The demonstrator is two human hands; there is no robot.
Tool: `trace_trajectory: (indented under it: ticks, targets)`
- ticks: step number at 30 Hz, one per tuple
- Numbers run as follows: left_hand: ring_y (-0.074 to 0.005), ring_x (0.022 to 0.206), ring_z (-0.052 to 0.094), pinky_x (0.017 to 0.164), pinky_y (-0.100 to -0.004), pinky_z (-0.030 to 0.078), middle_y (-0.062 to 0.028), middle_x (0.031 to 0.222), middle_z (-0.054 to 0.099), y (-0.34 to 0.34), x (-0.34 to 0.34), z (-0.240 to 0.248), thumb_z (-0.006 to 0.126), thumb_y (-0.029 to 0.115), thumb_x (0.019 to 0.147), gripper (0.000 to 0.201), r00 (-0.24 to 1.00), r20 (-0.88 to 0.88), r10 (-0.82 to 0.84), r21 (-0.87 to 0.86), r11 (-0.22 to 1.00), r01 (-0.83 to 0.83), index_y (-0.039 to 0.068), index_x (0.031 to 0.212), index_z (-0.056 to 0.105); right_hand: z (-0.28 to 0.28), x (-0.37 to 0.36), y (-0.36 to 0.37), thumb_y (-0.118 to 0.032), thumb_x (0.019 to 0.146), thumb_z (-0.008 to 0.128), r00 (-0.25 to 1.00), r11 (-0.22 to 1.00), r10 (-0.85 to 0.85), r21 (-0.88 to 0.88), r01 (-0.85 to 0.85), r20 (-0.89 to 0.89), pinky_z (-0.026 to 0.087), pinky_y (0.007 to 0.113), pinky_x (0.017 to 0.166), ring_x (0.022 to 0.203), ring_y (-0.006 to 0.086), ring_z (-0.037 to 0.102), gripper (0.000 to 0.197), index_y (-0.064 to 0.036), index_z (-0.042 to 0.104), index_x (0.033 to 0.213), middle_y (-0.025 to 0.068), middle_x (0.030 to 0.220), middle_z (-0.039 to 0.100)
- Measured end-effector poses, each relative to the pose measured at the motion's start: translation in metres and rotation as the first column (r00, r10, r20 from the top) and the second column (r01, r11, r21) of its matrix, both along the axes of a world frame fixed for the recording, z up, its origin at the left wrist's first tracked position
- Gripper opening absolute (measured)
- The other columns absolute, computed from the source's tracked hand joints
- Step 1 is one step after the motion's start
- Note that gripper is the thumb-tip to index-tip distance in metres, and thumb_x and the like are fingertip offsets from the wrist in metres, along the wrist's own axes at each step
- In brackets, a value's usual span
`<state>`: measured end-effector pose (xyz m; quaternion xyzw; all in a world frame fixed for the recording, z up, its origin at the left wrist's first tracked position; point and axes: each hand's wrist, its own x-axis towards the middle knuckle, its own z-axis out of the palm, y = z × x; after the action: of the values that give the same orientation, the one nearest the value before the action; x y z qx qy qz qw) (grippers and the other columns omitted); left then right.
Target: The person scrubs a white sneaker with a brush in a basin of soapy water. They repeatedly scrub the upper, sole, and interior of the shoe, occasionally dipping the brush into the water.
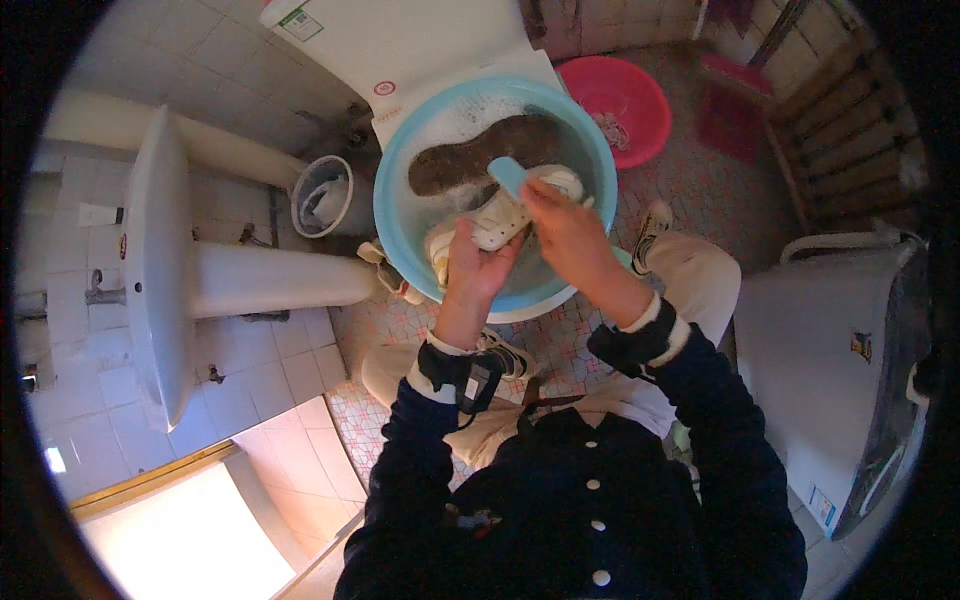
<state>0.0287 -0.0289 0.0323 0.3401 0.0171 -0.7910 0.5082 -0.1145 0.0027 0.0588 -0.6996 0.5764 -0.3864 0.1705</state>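
A light blue basin of soapy water stands before me. Over it, my left hand grips a white shoe from below, thumb along its near side. My right hand is closed around a brush with a light blue back, held against the upper side of the shoe. The brush's bristles are hidden. Behind the shoe, a long brown piece shaped like a shoe sole lies in the suds; whether a whole shoe is under it I cannot tell.
A pink basin sits at the back right, near a pink dustpan. To the left are a white pedestal sink, a small bin and a light-coloured shoe. A large grey-white appliance stands at the right.
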Motion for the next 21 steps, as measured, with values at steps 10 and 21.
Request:
trace_trajectory:
  ticks: [10, 21]
  targets:
    - [-0.0313, 0.109, 0.042, 0.097, -0.042, 0.031, -0.0151, 0.118, 0.045, -0.015, -0.019, 0.007, 0.043, 0.031, 0.088, 0.04, 0.968, 0.024, -0.252, 0.047, 0.967, 0.25, 0.002, 0.115, 0.041, -0.011, 0.001, -0.009, -0.003, 0.074, 0.051, 0.991, 0.985, 0.128, 0.116, -0.131, 0.029, 0.047, 0.041, 0.074, 0.092, 0.0328, 0.055, 0.038, -0.0042, 0.05, 0.112, 0.0134, 0.122, 0.047]
    - [-0.0286, 0.108, 0.044, 0.096, -0.0427, 0.033, -0.014, 0.115, 0.048, -0.023, -0.018, -0.023, 0.031, 0.024, 0.091, 0.033, 0.995, -0.06, -0.078, -0.065, 0.995, 0.075, 0.003, 0.114, 0.042, 0.0, -0.009, -0.005, -0.009, 0.075, 0.049, 0.963, 0.998, -0.052, -0.051, 0.04, -0.265, 0.049, 0.043, 0.065, 0.083, 0.0307, 0.06, 0.038, -0.0058, 0.047, 0.113, 0.009, 0.127, 0.042]
